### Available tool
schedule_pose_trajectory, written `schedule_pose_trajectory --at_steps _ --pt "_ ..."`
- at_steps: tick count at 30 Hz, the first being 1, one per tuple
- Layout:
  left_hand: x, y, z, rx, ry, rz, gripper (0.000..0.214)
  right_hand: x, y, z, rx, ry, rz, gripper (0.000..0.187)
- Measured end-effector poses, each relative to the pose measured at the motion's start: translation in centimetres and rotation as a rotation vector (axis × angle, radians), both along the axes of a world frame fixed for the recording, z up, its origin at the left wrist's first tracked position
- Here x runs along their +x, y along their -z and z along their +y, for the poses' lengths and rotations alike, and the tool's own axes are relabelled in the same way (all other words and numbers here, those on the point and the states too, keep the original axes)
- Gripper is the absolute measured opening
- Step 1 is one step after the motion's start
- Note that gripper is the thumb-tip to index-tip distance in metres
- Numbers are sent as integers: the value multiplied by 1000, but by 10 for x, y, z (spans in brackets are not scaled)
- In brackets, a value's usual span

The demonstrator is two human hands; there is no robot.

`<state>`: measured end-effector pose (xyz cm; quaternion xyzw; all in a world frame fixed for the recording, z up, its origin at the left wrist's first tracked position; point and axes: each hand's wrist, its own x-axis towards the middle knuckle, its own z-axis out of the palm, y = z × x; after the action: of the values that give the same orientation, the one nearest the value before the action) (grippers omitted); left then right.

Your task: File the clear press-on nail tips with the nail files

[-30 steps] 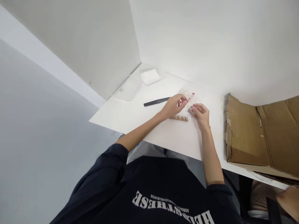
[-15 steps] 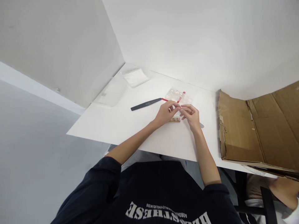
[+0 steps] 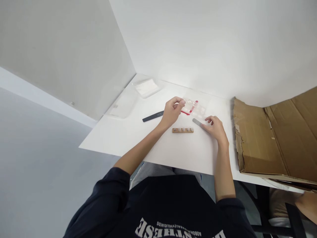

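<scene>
My left hand (image 3: 173, 110) is raised over the table with thumb and fingers pinched together; whatever is between the tips is too small to make out. My right hand (image 3: 216, 129) lies over a grey nail file (image 3: 197, 123), its thumb along the file and its other fingers apart from the thumb. The file's near end is hidden under the hand. Between my arms lies a small wooden strip (image 3: 182, 131) with a row of small pale pieces on top. A black nail file (image 3: 152, 116) is left of my left hand, partly covered by it.
Behind my hands lies a clear plastic packet (image 3: 199, 110) with red parts, and a thin red stick (image 3: 185, 112) is beside it. Clear bags (image 3: 147, 88) lie at the back left. An open cardboard box (image 3: 257, 138) stands at right. Part of another person shows lower right.
My hands have separated. The left has risen slightly up and away; the right has moved right and down onto the grey nail file. The wooden strip is uncovered now.
</scene>
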<state>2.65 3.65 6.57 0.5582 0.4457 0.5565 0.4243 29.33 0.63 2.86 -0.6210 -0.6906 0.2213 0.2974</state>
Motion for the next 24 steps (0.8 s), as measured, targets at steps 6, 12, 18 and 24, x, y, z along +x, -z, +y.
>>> schedule_pose_trajectory --at_steps 6,12,18,24 --pt "8 -98 -12 281 226 76 17 1 9 2 -71 -42 -43 20" --pt "14 -131 -22 333 176 108 11 -3 10 3 -112 -38 29 11" --pt "12 -122 -11 384 143 132 10 -16 -21 1 -68 41 348 26" --pt "16 -119 -1 386 33 97 12 -47 -109 -9 73 -13 747 32"
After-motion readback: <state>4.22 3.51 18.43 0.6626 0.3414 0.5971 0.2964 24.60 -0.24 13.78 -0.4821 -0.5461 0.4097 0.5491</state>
